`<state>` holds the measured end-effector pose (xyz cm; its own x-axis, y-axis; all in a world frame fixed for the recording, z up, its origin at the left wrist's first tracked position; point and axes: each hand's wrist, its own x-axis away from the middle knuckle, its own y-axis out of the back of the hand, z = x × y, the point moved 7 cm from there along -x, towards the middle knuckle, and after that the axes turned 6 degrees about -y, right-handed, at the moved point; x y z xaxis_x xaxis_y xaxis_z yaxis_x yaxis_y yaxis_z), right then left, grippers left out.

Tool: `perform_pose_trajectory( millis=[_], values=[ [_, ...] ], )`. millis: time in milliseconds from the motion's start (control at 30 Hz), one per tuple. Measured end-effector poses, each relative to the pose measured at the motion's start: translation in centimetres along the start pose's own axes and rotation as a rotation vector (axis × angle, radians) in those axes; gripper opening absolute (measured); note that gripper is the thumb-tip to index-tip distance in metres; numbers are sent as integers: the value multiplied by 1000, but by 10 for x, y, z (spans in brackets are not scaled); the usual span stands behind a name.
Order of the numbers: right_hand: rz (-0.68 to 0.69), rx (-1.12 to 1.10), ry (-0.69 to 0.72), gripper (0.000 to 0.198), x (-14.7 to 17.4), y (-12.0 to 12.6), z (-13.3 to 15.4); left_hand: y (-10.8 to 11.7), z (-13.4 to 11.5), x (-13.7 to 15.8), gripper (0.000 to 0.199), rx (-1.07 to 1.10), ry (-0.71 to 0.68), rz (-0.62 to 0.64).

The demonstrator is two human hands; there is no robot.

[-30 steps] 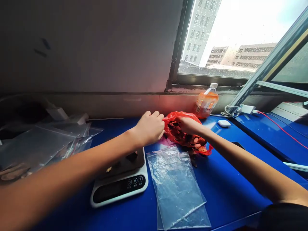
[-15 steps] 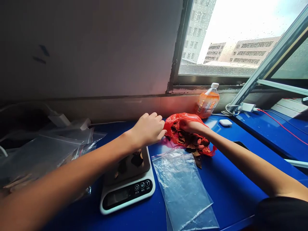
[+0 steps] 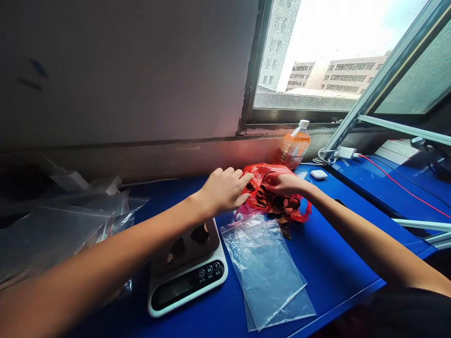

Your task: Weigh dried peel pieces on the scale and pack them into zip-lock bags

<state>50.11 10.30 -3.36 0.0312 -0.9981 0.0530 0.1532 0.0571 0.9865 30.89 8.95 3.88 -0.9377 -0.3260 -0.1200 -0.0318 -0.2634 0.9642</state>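
Observation:
A red plastic bag [image 3: 267, 169] lies with its mouth facing me, full of dark brown dried slices [image 3: 262, 199]. My left hand [image 3: 225, 188] reaches to the bag's left edge, thumb and index finger apart beside the slices. Inside the bag's mouth, the fingers of my right hand [image 3: 283, 182] are bent together among the slices; what they pinch is hidden. Below my left forearm stands a kitchen scale [image 3: 190, 286] with a few dark pieces [image 3: 200, 233] on its plate. Clear zip bags [image 3: 269, 272] lie flat, overlapping, right of the scale.
An orange drink bottle [image 3: 295, 145] stands behind the red bag by the window. Nearby are a white earbud case [image 3: 319, 174] and a white charger [image 3: 347, 152] with cables. More clear bags [image 3: 70, 230] lie at left. A metal frame [image 3: 347, 129] rises at right.
The view has shifted slightly right. My left hand has moved onto the bag's edge and its index finger has stretched out. My right hand has drawn back slightly, showing more of its fingers.

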Motion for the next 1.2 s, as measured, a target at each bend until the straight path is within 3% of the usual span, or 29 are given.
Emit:
perform_pose_trajectory(
  millis=[133,233,300,400,500,700,767,900,967,1200],
  values=[
    [57,62,-51,27,-1,-4,12,-2,-3,-5,40,57,8,12],
    [-105,182,-146,30,5,7,13,-2,3,-4,47,70,48,7],
    [-182,216,-134,25,9,12,18,-2,8,-2,50,81,74,8],
    [-87,200,-44,22,8,3,31,-3,13,3,50,96,94,13],
    [6,197,-59,18,3,-6,34,-3,13,6,50,107,99,18],
    [-130,230,-135,27,12,8,30,-2,14,12,50,160,100,34],
    [-170,197,-18,25,18,10,46,-2,14,14,50,204,69,57],
    [-172,145,434,25,25,0,96,1,17,16,54,294,60,88],
    [-119,182,495,21,21,-6,104,3,20,17,56,308,81,88],
    [6,281,202,25,12,-9,67,6,29,17,50,321,67,82]
  ],
)
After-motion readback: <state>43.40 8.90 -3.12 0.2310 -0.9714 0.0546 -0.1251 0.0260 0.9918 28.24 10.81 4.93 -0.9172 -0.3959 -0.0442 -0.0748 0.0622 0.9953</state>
